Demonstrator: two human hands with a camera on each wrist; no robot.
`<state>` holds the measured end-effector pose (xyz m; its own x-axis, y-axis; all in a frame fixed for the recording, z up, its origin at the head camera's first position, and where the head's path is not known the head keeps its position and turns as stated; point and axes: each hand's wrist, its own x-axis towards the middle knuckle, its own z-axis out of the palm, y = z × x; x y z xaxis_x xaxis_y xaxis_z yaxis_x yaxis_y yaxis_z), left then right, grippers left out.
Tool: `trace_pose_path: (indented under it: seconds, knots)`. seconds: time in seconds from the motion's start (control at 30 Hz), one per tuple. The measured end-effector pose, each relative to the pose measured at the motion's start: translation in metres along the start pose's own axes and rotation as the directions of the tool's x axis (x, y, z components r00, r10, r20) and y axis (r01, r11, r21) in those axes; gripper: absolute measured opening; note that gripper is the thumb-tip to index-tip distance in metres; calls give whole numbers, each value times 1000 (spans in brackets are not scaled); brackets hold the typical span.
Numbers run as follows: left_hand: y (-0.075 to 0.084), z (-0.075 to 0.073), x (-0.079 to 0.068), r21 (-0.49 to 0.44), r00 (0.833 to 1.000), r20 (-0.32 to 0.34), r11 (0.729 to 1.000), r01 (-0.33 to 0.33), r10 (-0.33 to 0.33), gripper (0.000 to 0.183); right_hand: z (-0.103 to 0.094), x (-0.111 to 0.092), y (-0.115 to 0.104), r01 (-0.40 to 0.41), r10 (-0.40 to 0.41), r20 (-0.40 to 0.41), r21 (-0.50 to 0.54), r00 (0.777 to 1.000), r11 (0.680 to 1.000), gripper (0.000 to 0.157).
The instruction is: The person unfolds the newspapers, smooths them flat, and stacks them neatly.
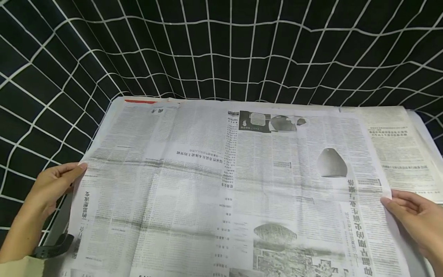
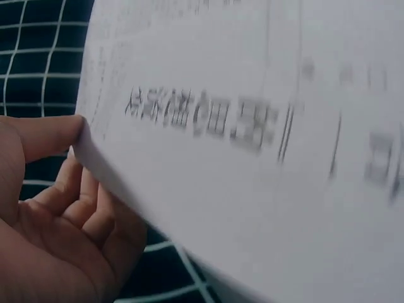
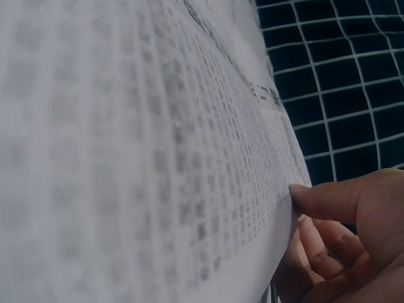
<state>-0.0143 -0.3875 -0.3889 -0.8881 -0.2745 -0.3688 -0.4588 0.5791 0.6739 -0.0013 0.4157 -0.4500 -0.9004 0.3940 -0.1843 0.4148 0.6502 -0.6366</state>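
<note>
A wide sheet of newspaper (image 1: 194, 184) is spread between my two hands, its print upside down in the head view. My left hand (image 1: 57, 184) pinches the sheet's left edge between thumb and fingers. On the opposite side, my right hand (image 1: 415, 215) pinches the right edge. In the left wrist view the thumb (image 2: 53, 132) lies on the printed face, with the other fingers curled behind. The right wrist view likewise shows the thumb (image 3: 328, 199) on the paper's edge. Fold creases run across the sheet, and its near edge runs out of the head view.
More newspaper (image 1: 401, 150) lies under the sheet and shows at the right. A pale surface edge (image 1: 104, 123) shows at the far left. Black cloth with a white grid (image 1: 221, 50) rises behind and on both sides. A dark band (image 1: 53, 246) circles my left wrist.
</note>
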Motion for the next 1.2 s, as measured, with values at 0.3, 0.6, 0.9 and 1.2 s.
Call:
trace_pose_path:
  seconds: [0.3, 0.6, 0.9, 1.2]
  knots:
    - [-12, 1, 11, 100, 994, -112, 995, 23, -12, 68, -1, 2, -5, 17, -16, 59, -8, 998, 1000, 62]
    - [-17, 9, 14, 282, 966, -253, 959, 17, 57, 53, 12, -7, -23, 129, -122, 50, -166, 991, 978, 55]
    - [-16, 16, 17, 328, 952, -296, 944, 19, 84, 49, 13, 0, -23, 68, -64, 28, -174, 998, 982, 57]
    - [-17, 20, 21, 326, 951, -297, 945, 19, 83, 47, 17, -6, -30, 120, -109, 93, -122, 990, 985, 53]
